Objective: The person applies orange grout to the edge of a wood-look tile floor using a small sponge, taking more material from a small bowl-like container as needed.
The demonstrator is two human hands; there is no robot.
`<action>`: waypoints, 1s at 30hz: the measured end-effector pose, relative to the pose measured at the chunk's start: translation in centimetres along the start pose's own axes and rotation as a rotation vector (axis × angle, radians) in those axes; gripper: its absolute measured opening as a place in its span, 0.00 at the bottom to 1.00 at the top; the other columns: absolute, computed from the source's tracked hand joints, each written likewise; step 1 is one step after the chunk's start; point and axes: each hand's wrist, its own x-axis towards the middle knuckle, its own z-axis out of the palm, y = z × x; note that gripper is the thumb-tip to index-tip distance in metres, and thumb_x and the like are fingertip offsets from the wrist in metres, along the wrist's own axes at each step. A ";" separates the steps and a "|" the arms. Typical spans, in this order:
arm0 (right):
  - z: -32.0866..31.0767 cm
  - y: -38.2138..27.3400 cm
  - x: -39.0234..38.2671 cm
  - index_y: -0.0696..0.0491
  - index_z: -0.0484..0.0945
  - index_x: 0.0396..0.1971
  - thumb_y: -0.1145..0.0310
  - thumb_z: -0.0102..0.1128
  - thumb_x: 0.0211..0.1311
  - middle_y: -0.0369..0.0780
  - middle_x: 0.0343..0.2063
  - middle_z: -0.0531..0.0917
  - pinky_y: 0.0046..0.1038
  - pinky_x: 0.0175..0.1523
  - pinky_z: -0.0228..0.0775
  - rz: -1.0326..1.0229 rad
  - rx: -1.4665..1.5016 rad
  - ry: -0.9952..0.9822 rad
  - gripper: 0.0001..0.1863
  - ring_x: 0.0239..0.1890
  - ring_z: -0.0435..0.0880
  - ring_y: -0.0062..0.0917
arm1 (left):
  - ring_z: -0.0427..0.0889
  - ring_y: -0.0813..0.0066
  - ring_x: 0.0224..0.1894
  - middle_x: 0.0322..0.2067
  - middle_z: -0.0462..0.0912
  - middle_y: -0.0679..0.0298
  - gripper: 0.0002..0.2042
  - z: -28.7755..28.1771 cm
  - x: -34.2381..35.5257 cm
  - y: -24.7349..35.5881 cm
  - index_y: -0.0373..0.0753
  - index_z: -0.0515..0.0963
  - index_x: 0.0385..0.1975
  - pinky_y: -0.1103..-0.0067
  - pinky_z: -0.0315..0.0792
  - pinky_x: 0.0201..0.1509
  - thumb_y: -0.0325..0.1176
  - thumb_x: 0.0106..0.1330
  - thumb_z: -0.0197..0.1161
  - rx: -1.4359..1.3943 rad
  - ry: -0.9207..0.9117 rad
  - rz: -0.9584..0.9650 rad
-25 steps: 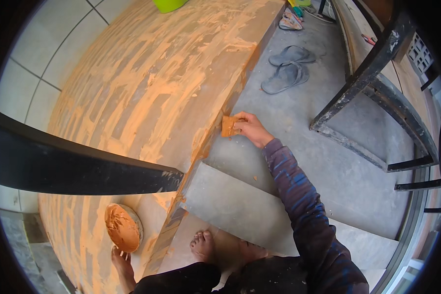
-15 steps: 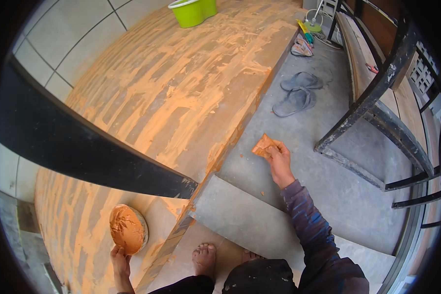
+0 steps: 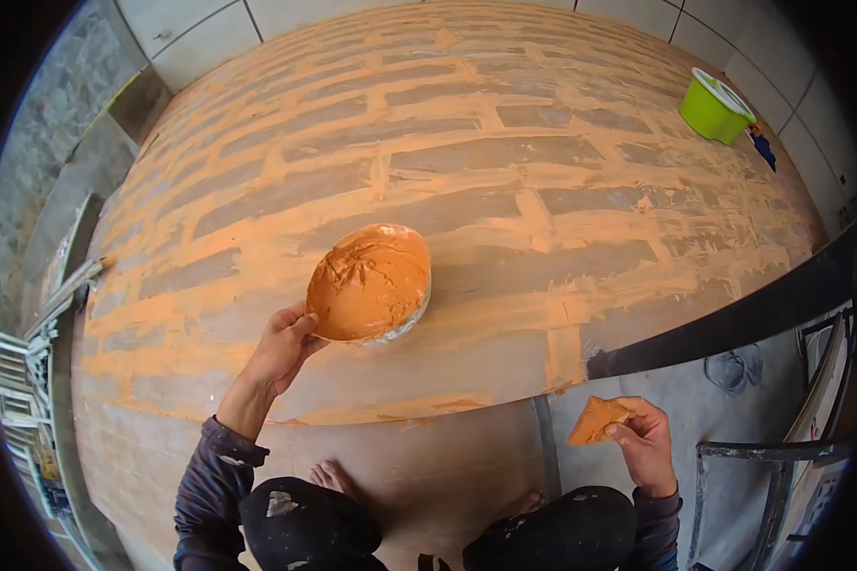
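My left hand (image 3: 284, 347) grips the near-left rim of a round bowl (image 3: 411, 322) tilted toward me above the raised tiled floor. Thick orange grout (image 3: 370, 285) coats its inside, with a ridged lump at the far side. Between the thumb and fingers of my right hand (image 3: 647, 445) is a small flat grout spreader (image 3: 596, 422), smeared orange and held just past the step's edge. Orange grout is spread in bands along the joints of the brown tiles (image 3: 428, 92), with smears across their faces.
A green bucket (image 3: 714, 109) stands at the far right by the white wall tiles. A black post (image 3: 723, 309) slants up on the right. Below it are grey slippers (image 3: 733, 369) and a black-framed bench (image 3: 780, 449). Metal frames (image 3: 43, 381) lean at the left.
My view has swung left toward the tiled floor. The bowl, in my left hand, now appears higher and more central; the spreader stays in my right hand, lower in view.
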 end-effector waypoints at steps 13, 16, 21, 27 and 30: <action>24.3 -24.1 1.5 0.63 0.80 0.54 0.79 0.63 0.71 0.41 0.48 0.87 0.30 0.61 0.77 0.452 0.048 0.216 0.14 0.50 0.86 0.24 | 0.68 0.60 0.72 0.70 0.70 0.56 0.37 -0.3 -12.2 19.5 0.34 0.62 0.73 0.61 0.64 0.75 0.49 0.68 0.61 -0.547 -0.011 -0.131; 26.0 -29.5 3.8 0.65 0.78 0.56 0.82 0.61 0.71 0.42 0.49 0.85 0.28 0.60 0.78 0.356 0.028 0.258 0.15 0.52 0.84 0.23 | 0.64 0.61 0.74 0.71 0.66 0.55 0.36 1.6 -11.4 23.9 0.33 0.59 0.74 0.64 0.60 0.77 0.47 0.71 0.56 -0.468 -0.013 -0.095; 29.0 -37.7 11.0 0.63 0.79 0.53 0.81 0.64 0.67 0.44 0.45 0.87 0.28 0.54 0.79 0.195 -0.335 0.271 0.15 0.48 0.86 0.25 | 0.61 0.61 0.76 0.73 0.63 0.52 0.37 5.0 -6.7 32.6 0.31 0.55 0.76 0.66 0.57 0.78 0.45 0.71 0.53 -0.300 -0.184 -0.079; 25.3 -41.3 22.7 0.60 0.84 0.49 0.82 0.69 0.55 0.47 0.44 0.86 0.36 0.48 0.78 -0.140 -0.866 0.459 0.19 0.43 0.83 0.44 | 0.64 0.59 0.74 0.72 0.65 0.49 0.40 13.7 3.9 40.7 0.29 0.55 0.76 0.66 0.57 0.77 0.53 0.73 0.51 -0.053 -0.385 -0.050; 21.1 -42.8 28.1 0.59 0.84 0.48 0.83 0.68 0.54 0.45 0.45 0.87 0.37 0.49 0.79 -0.162 -0.822 0.635 0.19 0.45 0.83 0.41 | 0.63 0.58 0.75 0.71 0.65 0.46 0.39 20.5 10.3 45.2 0.27 0.54 0.76 0.66 0.54 0.78 0.52 0.75 0.46 0.122 -0.529 -0.001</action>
